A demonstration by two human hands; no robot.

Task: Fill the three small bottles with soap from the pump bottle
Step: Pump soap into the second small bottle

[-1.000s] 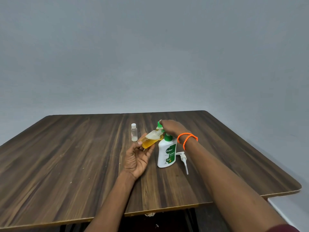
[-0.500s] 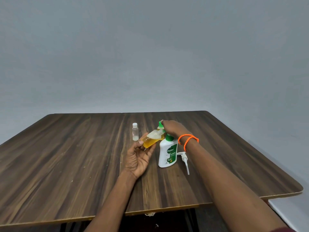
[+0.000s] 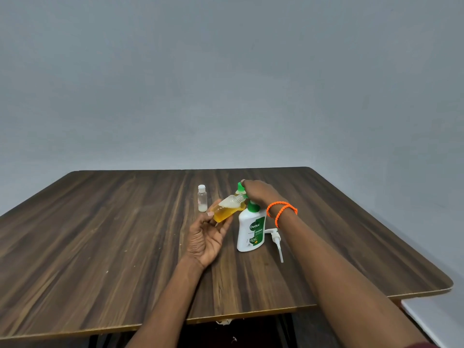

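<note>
- My left hand [image 3: 208, 237] cradles a small bottle [image 3: 227, 209], fingers curled round its lower half. It lies tilted, open neck pointing right and slightly up, amber soap pooled toward the base and a pale, foamy band near the shoulder.
- My right hand [image 3: 261, 193] reaches past the pump bottle [image 3: 251, 229] with fingertips closed on a green cap [image 3: 240, 187] (I judge the cap tops a second small bottle behind; most of that bottle is hidden).
- The pump bottle stands upright on the table [image 3: 100, 247], just right of the held bottle. Its pump head [image 3: 275, 238] lies flat on the wood beside it, so the neck is open.
- A third small bottle [image 3: 202, 198] stands capped to the left, near but apart. It looks mostly clear, with a whitish bit at the bottom.
- Risk: the held bottle is uncapped and tilted. If my left wrist rolls further, soap runs out of the neck onto the table or my fingers.
- Risk: my right forearm passes close over the open pump bottle. A brush from wrist or orange bracelet [image 3: 281, 212] could tip it (it is tall and narrow at the top).
- Risk: soapy fingers give a slippery hold on the smooth plastic.
- Hard to make out: whether the green cap is being lifted off or merely touched, and the fill level of the bottle behind my hand.
- Hidden: my right palm and most of its fingers.
- Cut off: the table's near-left corner runs out of view.
</note>
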